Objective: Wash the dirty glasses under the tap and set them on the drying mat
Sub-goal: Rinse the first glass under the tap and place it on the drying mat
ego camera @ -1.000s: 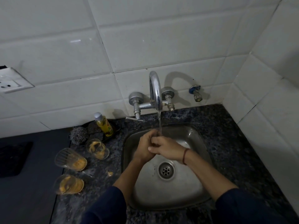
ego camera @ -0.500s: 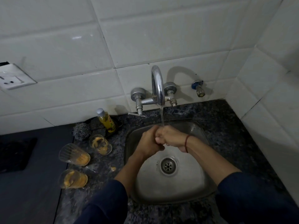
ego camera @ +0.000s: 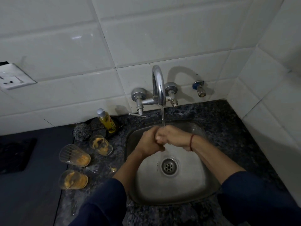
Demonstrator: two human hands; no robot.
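Three dirty glasses with yellow-orange residue lie on the speckled counter left of the sink: one near the soap (ego camera: 101, 145), a ribbed one (ego camera: 74, 155) and one nearest me (ego camera: 73, 179). My left hand (ego camera: 150, 141) and my right hand (ego camera: 172, 136) are pressed together over the steel sink (ego camera: 187, 193), right under the thin stream from the chrome tap (ego camera: 158, 85). Both hands have closed fingers, and no glass shows in them. A black mat (ego camera: 14, 155) lies at the far left.
A yellow soap bottle (ego camera: 106, 120) and a steel scrubber (ego camera: 81, 132) stand behind the glasses. A wall socket (ego camera: 11, 79) sits at the left, a small valve (ego camera: 199, 88) right of the tap. The tiled walls meet in a corner on the right.
My hands have stayed clasped under the stream and shifted slightly as they rub. The view has tilted a little. The glasses have not moved.
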